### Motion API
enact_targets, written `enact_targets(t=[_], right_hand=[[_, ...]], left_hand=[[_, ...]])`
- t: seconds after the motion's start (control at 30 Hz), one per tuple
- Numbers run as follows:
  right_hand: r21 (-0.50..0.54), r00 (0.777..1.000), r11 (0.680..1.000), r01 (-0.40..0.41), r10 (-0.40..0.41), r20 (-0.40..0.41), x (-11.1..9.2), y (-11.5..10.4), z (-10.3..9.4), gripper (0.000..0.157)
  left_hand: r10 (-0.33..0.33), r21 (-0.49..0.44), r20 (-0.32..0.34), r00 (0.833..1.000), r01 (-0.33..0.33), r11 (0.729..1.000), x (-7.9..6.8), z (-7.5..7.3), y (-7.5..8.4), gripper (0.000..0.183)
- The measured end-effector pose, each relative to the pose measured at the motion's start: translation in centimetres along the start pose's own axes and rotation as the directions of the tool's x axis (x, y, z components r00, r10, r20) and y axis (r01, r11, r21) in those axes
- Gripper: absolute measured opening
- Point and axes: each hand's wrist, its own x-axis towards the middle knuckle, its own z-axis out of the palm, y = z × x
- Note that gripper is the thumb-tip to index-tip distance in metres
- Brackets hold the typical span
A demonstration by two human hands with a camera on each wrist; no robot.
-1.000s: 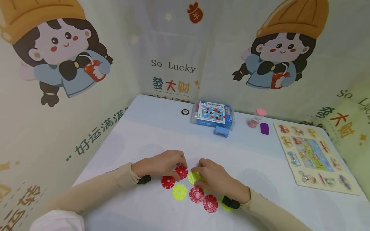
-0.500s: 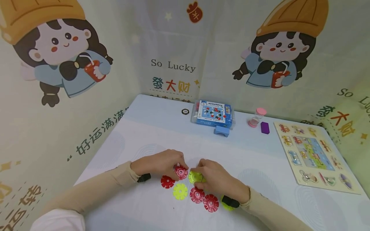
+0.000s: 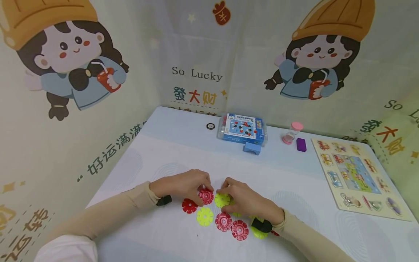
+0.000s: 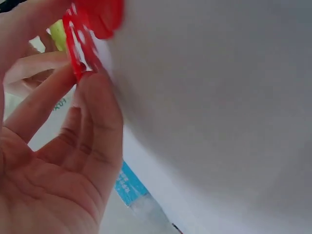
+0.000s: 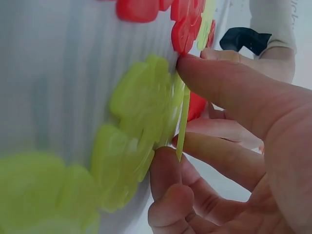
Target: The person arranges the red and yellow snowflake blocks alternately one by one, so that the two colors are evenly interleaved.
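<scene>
Near the middle of the table, my left hand [image 3: 190, 186] pinches a red interlocking snowflake disc [image 3: 206, 196] between thumb and fingers. Seen edge-on in the left wrist view, that red disc [image 4: 80, 44] is slotted around its rim. Just to the right, my right hand [image 3: 247, 200] pinches a yellow-green snowflake disc [image 3: 222, 200], whose thin edge [image 5: 183, 126] shows between the fingertips in the right wrist view. More discs lie flat below the hands: a red one [image 3: 189, 206], a yellow-green one [image 3: 204, 217] and two red ones, the nearer [image 3: 240, 230] beside a yellow-green disc [image 3: 259, 233] under my right wrist.
At the back stand a blue boxed molecule set [image 3: 242, 129], a blue arch block [image 3: 252, 148], a pink sand timer [image 3: 291, 133] and a purple block [image 3: 301, 145]. A black round token [image 3: 211, 126] lies left of the box. A wooden picture puzzle [image 3: 340, 203] covers the right side.
The red disc in my left hand has turned its face more toward the head camera. My right hand has shifted slightly, and a red edge now shows beneath that wrist.
</scene>
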Motion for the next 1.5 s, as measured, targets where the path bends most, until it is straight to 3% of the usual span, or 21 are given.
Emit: enact_targets(t=[0.1, 0.2, 0.27, 0.43, 0.53, 0.63, 0.97, 1.17, 1.3, 1.4, 1.5], right_hand=[[0.001, 1.000, 1.000, 0.004, -0.004, -0.004, 0.0, -0.1, 0.1, 0.051], [-0.013, 1.000, 1.000, 0.004, -0.004, -0.009, 0.0, -0.2, 0.1, 0.050], [-0.028, 1.000, 1.000, 0.001, -0.001, -0.010, 0.0, -0.3, 0.1, 0.050], [-0.047, 1.000, 0.999, 0.001, -0.002, -0.015, 0.0, -0.3, 0.2, 0.051], [-0.047, 1.000, 0.999, 0.002, -0.003, -0.018, -0.1, -0.3, 0.3, 0.052], [-0.047, 1.000, 0.999, 0.008, -0.009, -0.020, -0.1, -0.3, 0.3, 0.052], [-0.083, 1.000, 0.997, 0.008, -0.010, -0.019, 0.0, -0.2, 0.1, 0.050], [-0.155, 0.995, 0.986, 0.062, -0.074, -0.068, 1.1, 0.0, -0.8, 0.046], [-0.181, 0.980, 0.982, 0.058, -0.090, -0.176, 4.7, 0.2, -2.6, 0.047], [-0.184, 0.964, 0.982, 0.047, -0.092, -0.248, 9.0, 0.1, -3.8, 0.049], [-0.210, 0.964, 0.978, 0.004, -0.059, -0.258, 13.5, 0.0, -4.1, 0.051]], left_hand=[[-0.017, 0.030, -0.026, 1.000, 0.018, 0.999, -0.1, -0.5, -0.7, 0.045], [-0.098, 0.045, -0.086, 0.992, 0.102, 0.994, -0.3, -2.1, -2.4, 0.045], [-0.178, 0.015, -0.139, 0.974, 0.182, 0.983, -0.6, -3.7, -4.2, 0.046], [-0.338, -0.074, -0.253, 0.907, 0.330, 0.941, -1.7, -6.9, -10.2, 0.048], [-0.375, -0.097, -0.249, 0.893, 0.362, 0.927, -2.4, -7.4, -13.0, 0.047], [-0.377, -0.116, -0.231, 0.897, 0.359, 0.926, -2.8, -7.3, -14.5, 0.048], [-0.334, -0.070, -0.273, 0.902, 0.327, 0.942, -2.6, -7.1, -14.7, 0.049], [-0.331, -0.074, -0.266, 0.906, 0.323, 0.944, -2.5, -7.1, -14.6, 0.051], [-0.344, -0.065, -0.268, 0.900, 0.340, 0.938, -2.5, -7.0, -14.7, 0.051], [-0.355, -0.063, -0.267, 0.896, 0.351, 0.934, -2.4, -7.0, -14.7, 0.051], [-0.364, -0.072, -0.259, 0.895, 0.358, 0.931, -2.4, -7.0, -14.5, 0.050]])
